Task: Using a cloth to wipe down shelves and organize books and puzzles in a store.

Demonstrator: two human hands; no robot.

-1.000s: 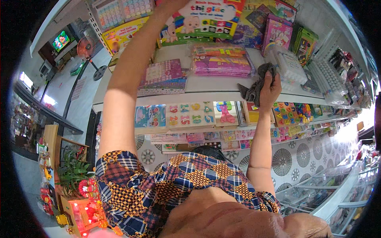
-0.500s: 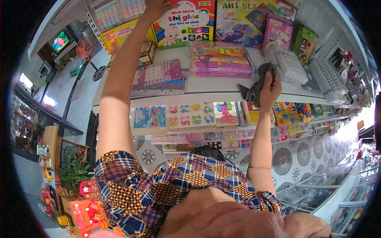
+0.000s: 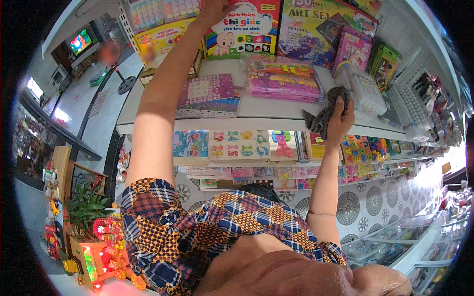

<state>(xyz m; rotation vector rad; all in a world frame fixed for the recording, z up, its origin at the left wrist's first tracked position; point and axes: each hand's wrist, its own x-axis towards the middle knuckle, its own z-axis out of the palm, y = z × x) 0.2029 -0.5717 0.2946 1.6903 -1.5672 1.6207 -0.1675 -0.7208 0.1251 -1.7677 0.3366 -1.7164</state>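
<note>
At top centre, our left hand [image 3: 216, 12] covers the upper left corner of a book [image 3: 243, 42]. Right of centre, our right hand [image 3: 341, 116] grips a cloth [image 3: 320, 119] by the front edge of the shelf [image 3: 274, 110]. Between them lie packets [image 3: 284, 84]; upper left, a fan [image 3: 109, 53] and screen [image 3: 80, 41]; lower left, a plant [image 3: 88, 207].

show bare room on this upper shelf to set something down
A bare strip of upper shelf runs in front of the wrapped pink packs, between the notebooks and the gray cloth in the right hand. A smaller patch lies behind the notebooks. Behind and right of the cloth is crowded: white package, pink box, green pack.
</note>
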